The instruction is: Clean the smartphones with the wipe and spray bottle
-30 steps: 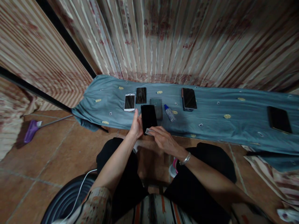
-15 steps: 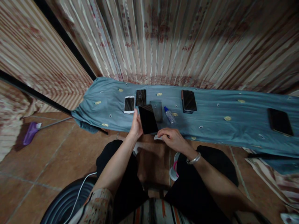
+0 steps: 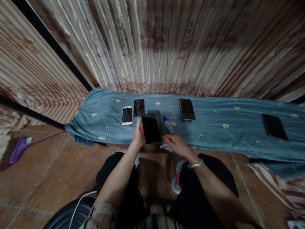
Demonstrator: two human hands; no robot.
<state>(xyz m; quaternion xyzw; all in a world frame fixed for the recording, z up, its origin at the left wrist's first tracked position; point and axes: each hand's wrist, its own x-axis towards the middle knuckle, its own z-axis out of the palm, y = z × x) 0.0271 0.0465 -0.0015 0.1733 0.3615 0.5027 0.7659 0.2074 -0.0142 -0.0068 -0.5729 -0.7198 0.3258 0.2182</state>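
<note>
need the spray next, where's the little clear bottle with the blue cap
In the head view the small bottle lies on the blue cloth near the middle, just right of the black phone in the left hand and just beyond the right hand.

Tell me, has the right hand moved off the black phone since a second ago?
Yes. The right hand slid rightward off the black phone, toward the small bottle.

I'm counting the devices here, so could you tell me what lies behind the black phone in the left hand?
Behind the black phone a dark phone lies on the blue cloth, only its far end showing; the rest is covered.
</note>
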